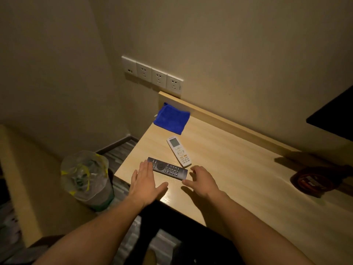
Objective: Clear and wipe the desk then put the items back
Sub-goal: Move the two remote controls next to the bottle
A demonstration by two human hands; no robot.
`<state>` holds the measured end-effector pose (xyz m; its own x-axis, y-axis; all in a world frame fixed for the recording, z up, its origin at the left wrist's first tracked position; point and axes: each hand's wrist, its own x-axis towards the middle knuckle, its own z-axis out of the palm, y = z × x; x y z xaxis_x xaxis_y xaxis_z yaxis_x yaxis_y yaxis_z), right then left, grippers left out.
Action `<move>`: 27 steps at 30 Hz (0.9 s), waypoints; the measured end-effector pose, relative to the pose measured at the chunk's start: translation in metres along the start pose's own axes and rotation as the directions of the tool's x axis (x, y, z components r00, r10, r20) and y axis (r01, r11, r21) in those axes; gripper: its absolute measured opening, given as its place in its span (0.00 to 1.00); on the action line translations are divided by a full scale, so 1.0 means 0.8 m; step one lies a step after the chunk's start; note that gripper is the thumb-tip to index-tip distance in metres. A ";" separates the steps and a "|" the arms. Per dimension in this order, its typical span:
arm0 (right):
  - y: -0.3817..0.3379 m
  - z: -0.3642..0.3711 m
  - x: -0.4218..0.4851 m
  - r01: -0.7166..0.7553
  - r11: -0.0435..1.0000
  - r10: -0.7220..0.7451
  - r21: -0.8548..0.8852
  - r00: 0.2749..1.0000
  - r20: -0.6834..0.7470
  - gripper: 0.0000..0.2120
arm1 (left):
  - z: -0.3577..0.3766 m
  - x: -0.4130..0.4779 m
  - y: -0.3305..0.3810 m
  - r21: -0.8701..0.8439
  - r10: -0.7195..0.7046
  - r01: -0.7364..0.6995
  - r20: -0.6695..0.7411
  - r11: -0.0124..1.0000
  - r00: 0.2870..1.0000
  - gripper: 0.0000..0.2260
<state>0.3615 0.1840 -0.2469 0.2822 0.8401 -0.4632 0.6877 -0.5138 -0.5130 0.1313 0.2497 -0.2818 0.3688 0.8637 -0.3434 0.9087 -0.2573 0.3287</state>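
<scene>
A black remote (168,168) lies flat near the front left corner of the light wooden desk (229,169). A white remote (178,151) lies just behind it, and a folded blue cloth (172,118) sits at the desk's back left corner. My left hand (146,181) is flat with straight fingers, its fingertips over the black remote's left end. My right hand (200,179) hovers at the remote's right end with loosely spread, slightly curled fingers, holding nothing.
A round red object (313,180) sits on the desk at the right. A black screen corner (332,117) hangs over the right side. A bin (87,180) lined with a plastic bag stands on the floor left of the desk. Wall sockets (152,73) are above the cloth.
</scene>
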 end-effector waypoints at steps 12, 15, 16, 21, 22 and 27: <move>-0.008 0.045 0.038 0.066 0.988 -0.078 -0.138 0.993 -0.084 0.20 | 0.046 0.022 -0.028 0.085 -0.144 0.136 0.096 0.987 0.985 0.58; -0.007 0.050 0.040 0.103 0.976 -0.118 -0.193 0.991 -0.068 0.21 | 0.048 0.022 -0.029 0.093 -0.144 0.135 0.102 0.986 0.984 0.58; -0.007 0.051 0.040 0.116 0.970 -0.132 -0.213 0.989 -0.063 0.22 | 0.049 0.022 -0.030 0.095 -0.145 0.136 0.101 0.986 0.984 0.58; -0.002 0.050 0.038 0.157 0.945 -0.178 -0.287 0.983 -0.049 0.19 | 0.048 0.024 -0.029 0.107 -0.147 0.134 0.118 0.985 0.982 0.58; 0.000 0.049 0.036 0.154 0.947 -0.174 -0.283 0.984 -0.048 0.19 | 0.047 0.024 -0.029 0.112 -0.146 0.133 0.121 0.985 0.982 0.58; 0.019 0.038 0.009 0.145 0.974 -0.168 -0.176 0.978 -0.126 0.20 | 0.039 0.016 -0.020 0.111 -0.120 0.109 0.096 0.988 0.988 0.57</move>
<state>0.3535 0.1766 -0.2802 0.2445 0.9296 -0.2758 0.8283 -0.3481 -0.4391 0.1276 0.2511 -0.3187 0.2744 0.8425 -0.4635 0.9595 -0.2084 0.1893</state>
